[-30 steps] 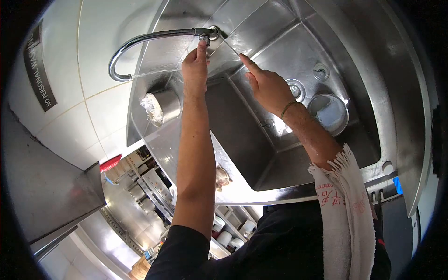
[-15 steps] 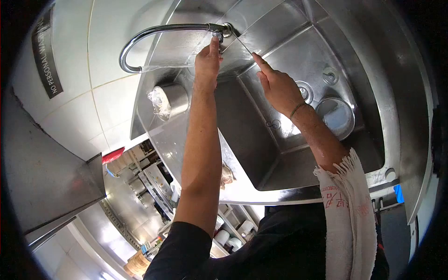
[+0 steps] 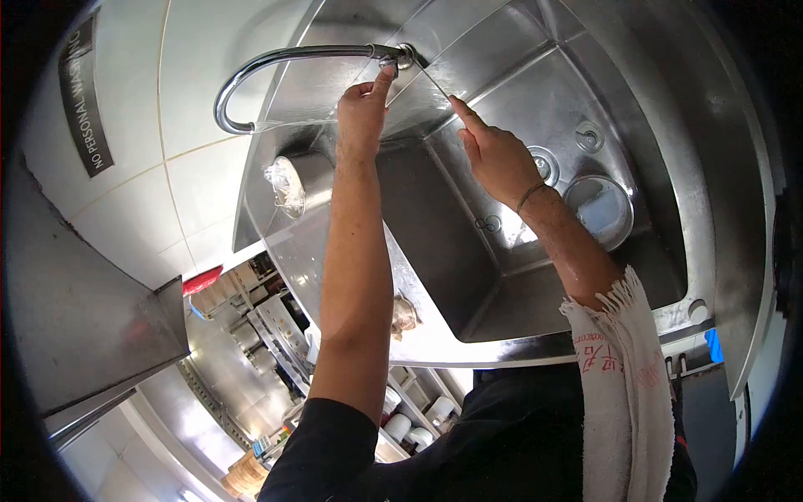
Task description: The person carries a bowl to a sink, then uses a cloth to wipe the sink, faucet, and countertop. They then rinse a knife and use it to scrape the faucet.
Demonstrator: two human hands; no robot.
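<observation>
My left hand [image 3: 362, 117] is at the curved chrome tap [image 3: 293, 54], its thumb on the small knob [image 3: 389, 65] and its fingers curled beside it. Clear water runs from the spout's end toward my left hand and passes behind it. To the right, my right hand [image 3: 498, 159] is closed round a long, thin metal tool [image 3: 432, 81], with the index finger stretched along it. The tool's far end reaches near the tap's base, and its handle is hidden in the palm. A pale towel [image 3: 615, 368] is wrapped on the right forearm.
The steel sink [image 3: 493, 293] holds a round, clear-looking container [image 3: 600, 209] near the drain [image 3: 544, 166]. A metal pot [image 3: 314, 177] with crumpled plastic stands on the left ledge. A small brownish item [image 3: 404, 316] lies on the front rim.
My left hand has shifted slightly left and down, with its fingers a little more spread from the thumb. My right hand and the tool have hardly moved.
</observation>
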